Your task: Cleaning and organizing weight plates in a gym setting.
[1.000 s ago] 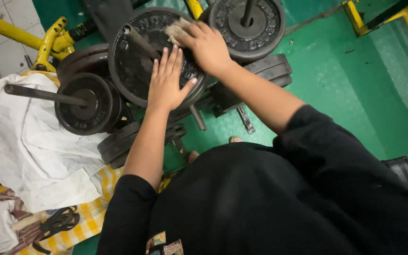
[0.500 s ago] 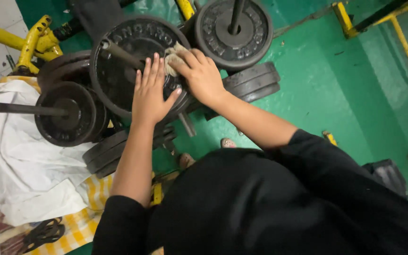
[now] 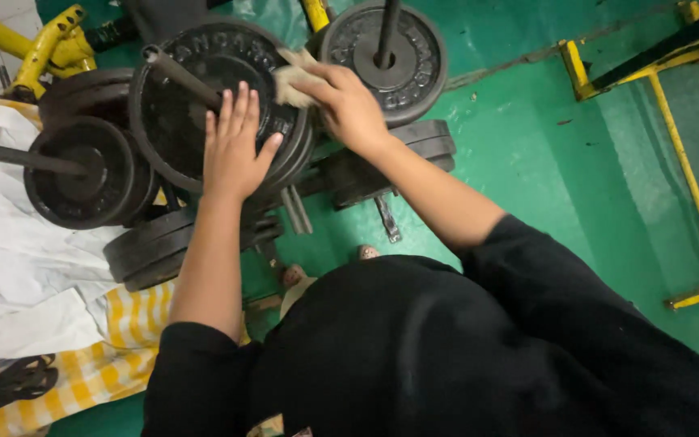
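Both hands stay on the big black plate (image 3: 204, 105): left hand (image 3: 232, 150) flat and open, right hand (image 3: 345, 101) gripping a rag (image 3: 291, 77), now back at two o'clock on the rim.

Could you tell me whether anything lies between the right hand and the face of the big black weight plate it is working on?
Yes: a beige rag sits under the right hand, pressed against the large weight plate. The left hand lies flat on that plate directly.
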